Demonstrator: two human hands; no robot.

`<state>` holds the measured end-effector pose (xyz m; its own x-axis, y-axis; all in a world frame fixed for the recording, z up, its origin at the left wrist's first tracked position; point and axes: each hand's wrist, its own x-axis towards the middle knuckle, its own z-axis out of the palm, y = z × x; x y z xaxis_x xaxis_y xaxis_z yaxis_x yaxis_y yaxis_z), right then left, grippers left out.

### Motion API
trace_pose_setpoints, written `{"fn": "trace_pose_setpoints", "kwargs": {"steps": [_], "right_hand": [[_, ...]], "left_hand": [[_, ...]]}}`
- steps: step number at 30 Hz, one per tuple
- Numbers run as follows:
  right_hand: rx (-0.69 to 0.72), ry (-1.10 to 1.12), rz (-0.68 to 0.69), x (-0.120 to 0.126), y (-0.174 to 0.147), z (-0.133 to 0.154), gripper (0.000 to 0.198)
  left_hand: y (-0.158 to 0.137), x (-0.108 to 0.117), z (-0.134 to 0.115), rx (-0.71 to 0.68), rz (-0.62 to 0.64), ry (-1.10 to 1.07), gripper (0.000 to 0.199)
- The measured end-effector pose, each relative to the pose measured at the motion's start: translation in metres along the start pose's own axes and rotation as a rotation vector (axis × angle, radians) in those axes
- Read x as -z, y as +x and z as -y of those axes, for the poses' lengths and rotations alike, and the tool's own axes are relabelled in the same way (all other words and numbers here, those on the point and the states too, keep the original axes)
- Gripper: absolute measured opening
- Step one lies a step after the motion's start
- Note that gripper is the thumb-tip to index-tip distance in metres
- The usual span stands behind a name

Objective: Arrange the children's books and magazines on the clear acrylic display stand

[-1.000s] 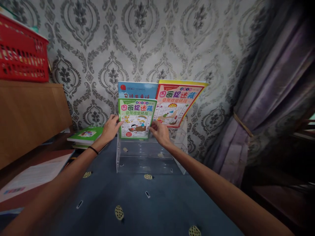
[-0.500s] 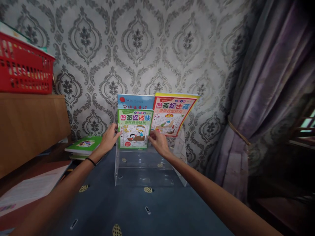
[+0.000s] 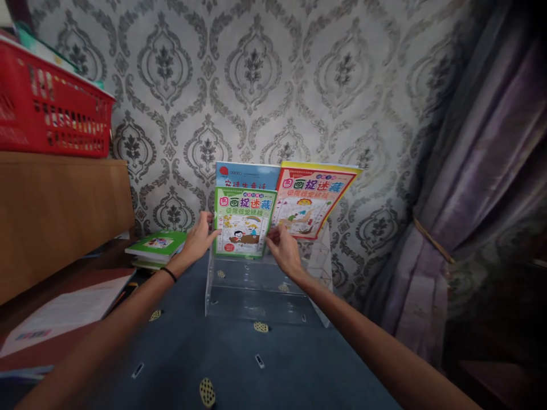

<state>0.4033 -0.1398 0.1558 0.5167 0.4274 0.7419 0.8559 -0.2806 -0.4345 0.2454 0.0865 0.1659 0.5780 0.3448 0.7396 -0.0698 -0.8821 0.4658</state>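
Green bk (image 3: 244, 226): mid-frame, upright at clear rack (image 3: 256, 306), overlapping blue bk (image 3: 250, 171)
L grip (image 3: 198, 240): pinching bk's L edge
R grip (image 3: 285, 249): at R edge, can't tell if clasping
Room: surface (image 3: 231, 359) from rack's front edge to frame btm

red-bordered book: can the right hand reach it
Probably yes: the right hand is near the lower left of the red-bordered book, nothing visibly between them, though its fingers are at the edge of the green-bordered book.

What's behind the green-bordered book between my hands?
Behind the green-bordered book is a blue book, its top strip showing above; the green-bordered one covers the blue cover's lower part.
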Motion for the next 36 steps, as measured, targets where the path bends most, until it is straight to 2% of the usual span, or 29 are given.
{"fn": "trace_pose_setpoints", "kwargs": {"steps": [4, 6, 10, 17, 25, 28, 30, 33, 36], "right_hand": [[0.205, -0.099, -0.008, 0.001, -0.010, 0.005, 0.016], [0.244, -0.139, -0.034, 0.000, -0.013, 0.006, 0.023], [0.263, -0.184, -0.070, -0.006, -0.016, 0.005, 0.026], [0.270, -0.107, -0.074, -0.011, -0.026, 0.014, 0.024], [0.265, -0.020, -0.075, -0.014, -0.032, 0.019, 0.022], [0.251, 0.025, -0.074, -0.016, -0.035, 0.020, 0.022], [0.241, 0.052, -0.065, -0.017, -0.038, 0.020, 0.023], [0.228, 0.087, -0.050, -0.017, -0.041, 0.018, 0.023], [0.214, 0.126, -0.041, -0.017, -0.047, 0.018, 0.022]], "left_hand": [[-0.007, 0.002, -0.010, 0.028, 0.015, -0.008, 0.045], [-0.010, 0.003, -0.014, -0.002, 0.022, -0.003, 0.047], [-0.015, 0.003, -0.014, 0.010, 0.037, 0.035, 0.046], [-0.027, 0.009, -0.016, 0.019, 0.055, 0.022, 0.042], [-0.044, 0.020, -0.005, 0.005, 0.079, -0.014, 0.045], [-0.069, 0.039, 0.002, 0.020, 0.154, 0.132, 0.036], [-0.094, 0.059, 0.010, 0.025, 0.252, 0.281, 0.035], [-0.139, 0.096, 0.027, 0.078, 0.354, 0.520, 0.052], [-0.183, 0.137, 0.046, 0.266, 0.464, 0.712, 0.073]]}}
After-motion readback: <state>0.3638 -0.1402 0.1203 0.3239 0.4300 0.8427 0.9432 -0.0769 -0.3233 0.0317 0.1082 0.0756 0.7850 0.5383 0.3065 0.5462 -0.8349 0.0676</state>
